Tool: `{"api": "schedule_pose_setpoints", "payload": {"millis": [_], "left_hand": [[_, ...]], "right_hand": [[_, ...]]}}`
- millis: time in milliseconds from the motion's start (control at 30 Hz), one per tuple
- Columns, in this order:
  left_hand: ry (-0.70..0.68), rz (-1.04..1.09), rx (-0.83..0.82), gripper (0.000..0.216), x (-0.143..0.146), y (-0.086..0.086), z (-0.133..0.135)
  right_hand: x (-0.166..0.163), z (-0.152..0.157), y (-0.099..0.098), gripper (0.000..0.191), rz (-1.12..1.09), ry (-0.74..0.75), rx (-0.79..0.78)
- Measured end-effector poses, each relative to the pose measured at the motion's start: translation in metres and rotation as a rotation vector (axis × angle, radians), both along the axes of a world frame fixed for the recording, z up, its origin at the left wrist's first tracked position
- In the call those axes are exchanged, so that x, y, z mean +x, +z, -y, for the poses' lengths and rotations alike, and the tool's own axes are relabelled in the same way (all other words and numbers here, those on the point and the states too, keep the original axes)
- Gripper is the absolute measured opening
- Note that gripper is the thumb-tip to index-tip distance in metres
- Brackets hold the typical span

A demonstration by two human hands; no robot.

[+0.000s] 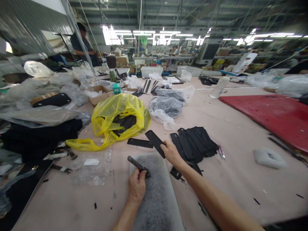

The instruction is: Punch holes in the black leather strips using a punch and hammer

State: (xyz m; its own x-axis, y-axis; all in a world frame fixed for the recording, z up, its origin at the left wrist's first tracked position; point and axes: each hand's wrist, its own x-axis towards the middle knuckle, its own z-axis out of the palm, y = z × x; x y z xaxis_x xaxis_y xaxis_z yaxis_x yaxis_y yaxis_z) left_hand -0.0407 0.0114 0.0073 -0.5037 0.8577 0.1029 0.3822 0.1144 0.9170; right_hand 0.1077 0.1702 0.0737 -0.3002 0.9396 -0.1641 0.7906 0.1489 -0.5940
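My right hand [171, 153] is closed on a flat black strip [155, 141] with a rounded end, raised above the table and tilted. My left hand [137, 186] grips a dark bar-shaped tool [138, 165], whose exact kind I cannot make out, over a worn grey board [156, 199]. Behind the hands a similar black strip [139, 143] lies flat, with a hole near its end. Right of my right hand, many such black pieces [194, 144] lie in overlapping rows. One more black piece [175, 173] pokes out under my right forearm.
A yellow plastic bag [120, 106] with black pieces inside stands ahead on the left. Clear bags [166, 109] lie behind it. A red board [269, 112] and a whitish lump [269, 158] lie right. Pink-handled snips [221, 152] sit beside the pieces. A person [83, 45] stands far left.
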Motion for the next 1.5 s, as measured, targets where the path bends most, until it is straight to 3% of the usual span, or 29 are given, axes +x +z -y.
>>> {"api": "schedule_pose_setpoints", "payload": {"millis": [200,333,600,700,800,933,1100,1500], "left_hand": [[0.041,0.019,0.004,0.028,0.001,0.005,0.003],[-0.022,-0.01,0.009,0.028,0.003,0.007,0.005],[-0.115,-0.163,0.017,0.025,0.008,0.006,0.006],[-0.08,-0.169,0.015,0.026,0.009,0.011,0.004],[-0.057,-0.166,0.03,0.027,0.011,0.017,-0.003],[-0.139,-0.177,0.045,0.025,0.021,0.018,-0.019],[-0.247,-0.217,0.036,0.024,0.027,0.005,-0.031],[-0.285,-0.24,-0.03,0.027,0.027,0.009,-0.029]], "right_hand": [[0.042,0.141,-0.026,0.044,-0.327,-0.178,-0.125],[0.051,0.191,-0.041,0.047,-0.239,-0.154,-0.184],[0.053,0.178,-0.02,0.055,0.058,0.071,0.184],[0.052,0.172,-0.024,0.066,0.044,0.25,0.215],[0.052,0.172,-0.034,0.074,0.035,0.33,0.17],[0.053,0.175,-0.043,0.078,0.018,0.314,0.158],[0.055,0.174,-0.045,0.077,-0.021,0.294,0.141],[0.057,0.171,-0.046,0.077,-0.121,0.265,0.121]]}}
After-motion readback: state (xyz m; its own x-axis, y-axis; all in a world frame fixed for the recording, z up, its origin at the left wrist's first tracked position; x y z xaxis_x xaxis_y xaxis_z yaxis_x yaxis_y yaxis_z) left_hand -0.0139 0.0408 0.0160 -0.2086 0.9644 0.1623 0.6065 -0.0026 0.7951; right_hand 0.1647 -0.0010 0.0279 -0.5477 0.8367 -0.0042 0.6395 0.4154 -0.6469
